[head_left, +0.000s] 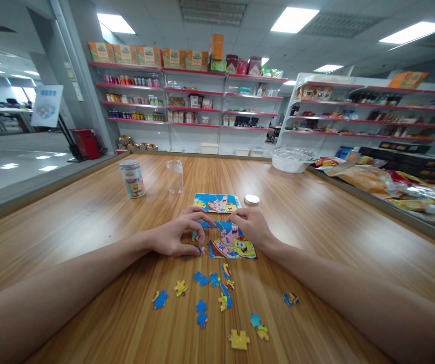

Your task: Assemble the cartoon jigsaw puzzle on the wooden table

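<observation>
Puzzle [229, 241] corner under hands [174, 235]

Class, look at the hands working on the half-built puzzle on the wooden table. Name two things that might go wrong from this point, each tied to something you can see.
1. Both the left hand and the right hand rest on the half-built puzzle; a push might shift joined pieces apart.
2. The loose pieces lie scattered between the forearms, so a sliding arm might sweep some away; the yellow piece lies nearest the person.
</observation>
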The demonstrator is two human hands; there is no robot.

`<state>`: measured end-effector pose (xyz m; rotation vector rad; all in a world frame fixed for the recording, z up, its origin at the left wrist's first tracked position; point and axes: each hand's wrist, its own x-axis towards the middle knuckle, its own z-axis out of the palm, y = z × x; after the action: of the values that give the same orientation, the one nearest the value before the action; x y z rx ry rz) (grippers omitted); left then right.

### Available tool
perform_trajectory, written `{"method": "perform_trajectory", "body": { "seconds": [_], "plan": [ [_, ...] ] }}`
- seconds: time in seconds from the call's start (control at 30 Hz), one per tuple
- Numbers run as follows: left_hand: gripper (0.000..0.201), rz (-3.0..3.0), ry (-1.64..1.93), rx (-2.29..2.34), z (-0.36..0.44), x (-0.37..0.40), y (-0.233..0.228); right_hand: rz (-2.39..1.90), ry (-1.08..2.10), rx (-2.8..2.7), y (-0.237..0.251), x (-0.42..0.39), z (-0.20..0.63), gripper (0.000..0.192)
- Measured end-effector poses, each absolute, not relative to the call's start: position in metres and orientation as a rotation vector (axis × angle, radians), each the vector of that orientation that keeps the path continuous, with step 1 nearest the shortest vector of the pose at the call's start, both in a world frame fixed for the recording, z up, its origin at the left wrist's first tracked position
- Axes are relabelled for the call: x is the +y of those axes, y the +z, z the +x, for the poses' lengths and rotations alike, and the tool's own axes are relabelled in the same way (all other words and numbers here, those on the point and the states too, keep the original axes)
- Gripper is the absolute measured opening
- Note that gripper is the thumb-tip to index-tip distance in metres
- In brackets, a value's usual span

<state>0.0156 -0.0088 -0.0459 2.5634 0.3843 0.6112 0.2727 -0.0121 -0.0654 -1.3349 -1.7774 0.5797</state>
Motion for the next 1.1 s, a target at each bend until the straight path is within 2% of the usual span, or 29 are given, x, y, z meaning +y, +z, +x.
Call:
{"method": "perform_trajectory", "body": {
  "seconds": [0.27, 0.5, 0.7, 0.83, 1.0, 1.1],
  "plan": [
    [0.016, 2.384, 0.61, 0.364, 0.019, -0.009, -0.049, -1.089, 0.437, -1.976, -0.062, -0.032, 0.265, 0.022],
    [0.015, 2.268, 0.895, 0.665, 0.03, -0.018, -0.057, -0.84, 0.604, -2.047, -0.054, -0.046, 0.252, 0.018],
    [0.017, 2.183, 1.073, 0.836, 0.042, -0.023, -0.062, -0.891, 0.705, -1.979, -0.059, -0.039, 0.252, 0.022],
    [0.012, 2.188, 1.119, 0.862, 0.044, -0.024, -0.062, -0.893, 0.693, -1.998, -0.059, -0.037, 0.253, 0.016],
    [0.006, 2.373, 1.181, 0.899, 0.04, -0.024, -0.062, -0.975, 0.611, -2.033, -0.06, -0.029, 0.26, 0.013],
    [0.011, 2.602, 1.106, 0.725, 0.036, -0.026, -0.06, -0.983, 0.571, -2.047, -0.061, -0.023, 0.265, 0.015]
  ]
}}
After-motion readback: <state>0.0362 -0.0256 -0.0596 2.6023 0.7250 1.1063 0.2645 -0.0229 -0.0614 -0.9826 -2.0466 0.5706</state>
